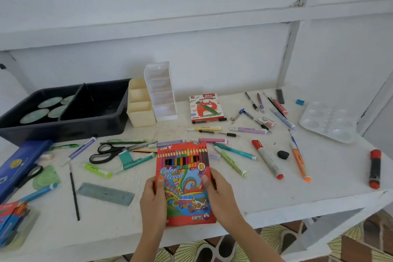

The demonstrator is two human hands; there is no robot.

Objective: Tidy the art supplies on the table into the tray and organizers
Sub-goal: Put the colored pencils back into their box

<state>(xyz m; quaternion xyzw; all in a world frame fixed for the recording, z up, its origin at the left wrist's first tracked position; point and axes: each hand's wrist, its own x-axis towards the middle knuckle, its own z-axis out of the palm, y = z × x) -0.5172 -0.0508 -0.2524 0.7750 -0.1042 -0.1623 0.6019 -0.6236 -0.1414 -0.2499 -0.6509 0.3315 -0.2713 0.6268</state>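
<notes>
A red box of colour pencils [184,185] is held above the white table's [276,193] front edge. My left hand [153,200] grips its left side and my right hand [219,193] grips its right side, thumbs on the front. A black two-part tray [100,125] stands at the back left, with round greenish discs in its left half. Beside it stand a cream organizer [141,116] and a white tiered organizer [161,91]. Markers, pens and highlighters lie scattered across the table.
Black scissors [108,152], a grey ruler [105,193] and a thin black brush [74,192] lie left of the box. An oil pastels box [205,108] sits behind. A white paint palette [329,122] is at the right, a blue case [20,164] at the left.
</notes>
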